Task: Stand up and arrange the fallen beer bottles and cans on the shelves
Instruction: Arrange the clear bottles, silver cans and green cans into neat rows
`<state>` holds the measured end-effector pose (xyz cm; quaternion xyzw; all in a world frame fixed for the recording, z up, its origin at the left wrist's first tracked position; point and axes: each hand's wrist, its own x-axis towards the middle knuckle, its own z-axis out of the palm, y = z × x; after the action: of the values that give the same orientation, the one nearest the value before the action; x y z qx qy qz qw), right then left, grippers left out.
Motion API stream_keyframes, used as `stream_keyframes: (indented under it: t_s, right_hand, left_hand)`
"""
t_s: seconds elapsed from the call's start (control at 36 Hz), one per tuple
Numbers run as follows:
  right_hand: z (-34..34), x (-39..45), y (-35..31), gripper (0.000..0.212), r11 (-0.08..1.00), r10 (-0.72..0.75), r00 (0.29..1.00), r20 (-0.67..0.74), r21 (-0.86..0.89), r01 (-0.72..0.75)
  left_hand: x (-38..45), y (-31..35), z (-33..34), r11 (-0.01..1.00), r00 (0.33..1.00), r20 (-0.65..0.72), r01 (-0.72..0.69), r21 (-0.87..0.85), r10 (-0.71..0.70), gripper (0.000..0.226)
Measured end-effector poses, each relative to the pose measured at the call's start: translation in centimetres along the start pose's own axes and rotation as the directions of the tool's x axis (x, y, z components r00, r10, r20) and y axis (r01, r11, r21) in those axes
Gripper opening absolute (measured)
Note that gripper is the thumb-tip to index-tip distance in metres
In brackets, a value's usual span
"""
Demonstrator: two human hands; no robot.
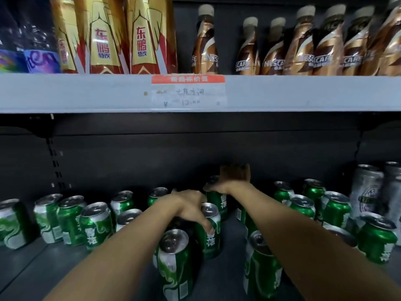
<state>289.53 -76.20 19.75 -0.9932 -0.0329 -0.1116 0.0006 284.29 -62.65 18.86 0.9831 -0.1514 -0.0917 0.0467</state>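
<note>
I see the left hand [191, 206] gripping a green can [210, 230] at centre of the dark lower shelf [230, 279]. The right hand [233, 179], at 12 o'clock from it, is blurred; I cannot tell its grip. Bottles [303, 44] stand on the grey upper shelf [86, 93].

Beer cans [96, 224] stand across the lower shelf [227, 268], with taller cans [366, 190] at its right end. On the upper shelf [86, 92], coffee bottles [303, 44] stand right of the tall bottles [112, 35].

The lower shelf bay [195, 148] was dim and shadowed; the upper shelf edge [65, 92] was brighter. Glare struck the gold bottles [108, 35]. Motion blur softened everything, and wide-angle distortion bent the edges
</note>
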Motion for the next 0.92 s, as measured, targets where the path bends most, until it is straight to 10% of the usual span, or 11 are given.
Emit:
stream_keyframes:
  t_s: [0.36, 0.92]
  right_hand:
    - [1.9, 0.6, -1.5, 0.093, 0.996, -0.028, 0.993, 0.118, -0.079, 0.037]
    - [-1.2, -4.6, 3.7, 0.051, 0.942, 0.167, 0.978, -0.124, 0.312, -0.122]
  left_hand:
    - [0.9, 0.5, -0.2, 0.999, 0.995, 0.090, 0.033, 0.017, -0.034, 0.072]
    - [0.6, 3.0, 0.4, 0.995, 0.992, -0.090, 0.080, -0.062, -0.086, 0.093]
